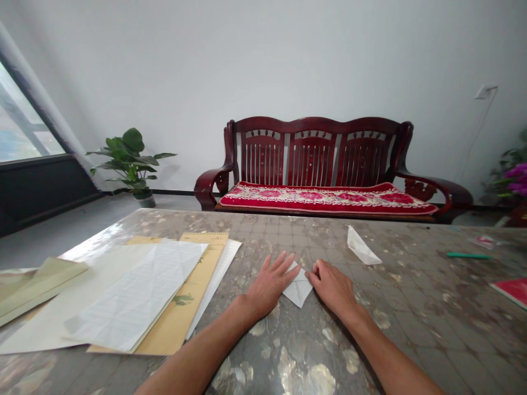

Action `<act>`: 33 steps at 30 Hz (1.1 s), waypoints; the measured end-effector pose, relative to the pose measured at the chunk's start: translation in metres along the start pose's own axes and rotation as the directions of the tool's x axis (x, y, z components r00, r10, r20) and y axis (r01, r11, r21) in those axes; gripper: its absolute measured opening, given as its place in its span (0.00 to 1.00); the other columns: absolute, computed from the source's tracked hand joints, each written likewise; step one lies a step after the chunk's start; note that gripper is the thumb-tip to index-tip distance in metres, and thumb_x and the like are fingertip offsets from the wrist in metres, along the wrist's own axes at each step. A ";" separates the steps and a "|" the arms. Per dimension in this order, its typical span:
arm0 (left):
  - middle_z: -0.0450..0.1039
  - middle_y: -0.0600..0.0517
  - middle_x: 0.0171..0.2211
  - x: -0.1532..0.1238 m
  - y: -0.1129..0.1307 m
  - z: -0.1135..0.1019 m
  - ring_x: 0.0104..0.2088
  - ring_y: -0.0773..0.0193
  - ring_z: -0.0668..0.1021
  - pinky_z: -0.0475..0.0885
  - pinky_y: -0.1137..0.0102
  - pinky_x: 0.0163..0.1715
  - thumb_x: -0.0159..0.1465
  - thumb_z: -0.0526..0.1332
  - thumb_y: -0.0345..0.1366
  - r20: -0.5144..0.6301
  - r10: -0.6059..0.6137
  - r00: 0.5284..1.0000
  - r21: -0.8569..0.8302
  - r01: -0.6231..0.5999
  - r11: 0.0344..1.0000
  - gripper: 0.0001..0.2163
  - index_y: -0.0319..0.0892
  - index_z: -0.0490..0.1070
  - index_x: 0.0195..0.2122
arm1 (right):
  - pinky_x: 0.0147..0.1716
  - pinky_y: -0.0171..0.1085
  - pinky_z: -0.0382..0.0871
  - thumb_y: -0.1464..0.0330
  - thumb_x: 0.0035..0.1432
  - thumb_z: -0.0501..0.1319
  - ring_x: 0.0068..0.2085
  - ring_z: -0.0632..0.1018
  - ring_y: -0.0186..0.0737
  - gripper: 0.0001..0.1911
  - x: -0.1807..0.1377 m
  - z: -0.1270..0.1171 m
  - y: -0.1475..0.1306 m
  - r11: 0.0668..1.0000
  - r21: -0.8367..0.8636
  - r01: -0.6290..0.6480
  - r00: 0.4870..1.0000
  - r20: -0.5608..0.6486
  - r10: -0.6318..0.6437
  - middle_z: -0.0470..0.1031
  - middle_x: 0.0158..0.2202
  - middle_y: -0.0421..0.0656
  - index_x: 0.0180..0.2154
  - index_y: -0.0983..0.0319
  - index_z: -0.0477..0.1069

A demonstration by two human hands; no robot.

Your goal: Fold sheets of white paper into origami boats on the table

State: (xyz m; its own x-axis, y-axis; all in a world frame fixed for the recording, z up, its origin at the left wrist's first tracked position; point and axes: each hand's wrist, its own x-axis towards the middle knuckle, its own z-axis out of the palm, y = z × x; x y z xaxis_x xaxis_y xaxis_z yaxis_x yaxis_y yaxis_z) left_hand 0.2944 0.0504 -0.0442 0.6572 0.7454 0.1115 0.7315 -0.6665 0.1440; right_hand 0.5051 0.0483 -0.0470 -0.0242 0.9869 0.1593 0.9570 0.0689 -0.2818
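Observation:
A small folded square of white paper point(299, 291) lies on the table between my hands, one corner pointing toward me and creases across its face. My left hand point(272, 281) rests flat over its left side, fingers stretched out and spread. At the right corner, my right hand point(330, 285) is closed, with thumb and curled index finger pinching the paper's edge. Part of the paper is hidden under the left fingers. Beyond my right hand sits another folded white paper piece point(363, 247), long and pointed.
At the left lie creased white sheets point(140, 296), a tan notepad point(177, 323) and a yellowish paper point(45, 285). To the right are a green pen point(468, 255) and a red booklet point(513, 289). A wooden bench point(313, 148) and a potted plant point(134, 159) stand beyond the patterned table point(304, 356).

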 end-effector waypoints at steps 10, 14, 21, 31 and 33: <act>0.55 0.44 0.68 0.007 -0.006 0.002 0.69 0.57 0.55 0.53 0.59 0.66 0.65 0.49 0.24 0.122 0.108 0.987 -0.071 -0.100 0.992 0.27 0.41 0.55 0.66 | 0.29 0.36 0.51 0.61 0.63 0.56 0.35 0.76 0.38 0.09 0.000 0.001 0.002 1.000 -0.010 0.028 0.999 -0.015 -0.028 0.76 0.32 0.39 0.32 0.57 0.67; 0.50 0.44 0.69 0.001 -0.009 0.007 0.69 0.56 0.53 0.49 0.57 0.66 0.70 0.49 0.35 0.108 0.098 0.989 -0.071 -0.091 0.993 0.26 0.42 0.50 0.68 | 0.29 0.36 0.51 0.63 0.64 0.56 0.34 0.76 0.38 0.09 0.000 0.001 0.002 0.997 -0.053 0.054 0.998 -0.030 -0.056 0.77 0.33 0.39 0.32 0.58 0.67; 0.48 0.43 0.70 -0.003 -0.002 0.010 0.69 0.50 0.53 0.49 0.50 0.65 0.69 0.45 0.55 0.029 0.035 0.999 0.015 -0.036 0.999 0.32 0.43 0.47 0.69 | 0.30 0.37 0.52 0.63 0.66 0.55 0.36 0.76 0.40 0.09 -0.001 0.001 0.000 0.990 -0.124 0.075 0.997 -0.022 -0.078 0.77 0.34 0.41 0.33 0.59 0.67; 0.52 0.45 0.69 0.007 0.009 0.025 0.68 0.48 0.56 0.55 0.48 0.64 0.70 0.45 0.53 -0.064 -0.164 0.984 0.111 0.170 0.979 0.29 0.43 0.54 0.67 | 0.32 0.37 0.56 0.65 0.66 0.55 0.38 0.77 0.41 0.07 -0.002 -0.003 -0.003 0.985 -0.147 0.093 0.996 0.007 -0.093 0.77 0.37 0.43 0.35 0.59 0.69; 0.53 0.44 0.68 0.009 0.012 0.028 0.68 0.47 0.56 0.55 0.46 0.63 0.70 0.46 0.53 -0.085 -0.211 0.974 0.116 0.220 0.969 0.29 0.43 0.55 0.67 | 0.32 0.37 0.56 0.66 0.66 0.55 0.39 0.77 0.42 0.07 -0.003 -0.003 -0.004 0.982 -0.164 0.097 0.995 0.009 -0.097 0.77 0.37 0.44 0.36 0.60 0.69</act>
State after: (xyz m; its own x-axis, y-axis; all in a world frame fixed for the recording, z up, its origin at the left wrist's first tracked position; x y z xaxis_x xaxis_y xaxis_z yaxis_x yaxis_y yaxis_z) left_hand 0.3141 0.0487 -0.0685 0.4704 0.8674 0.1620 0.8739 -0.4834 0.0504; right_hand 0.5025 0.0446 -0.0433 -0.1194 0.9769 0.1774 0.9845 0.1397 -0.1065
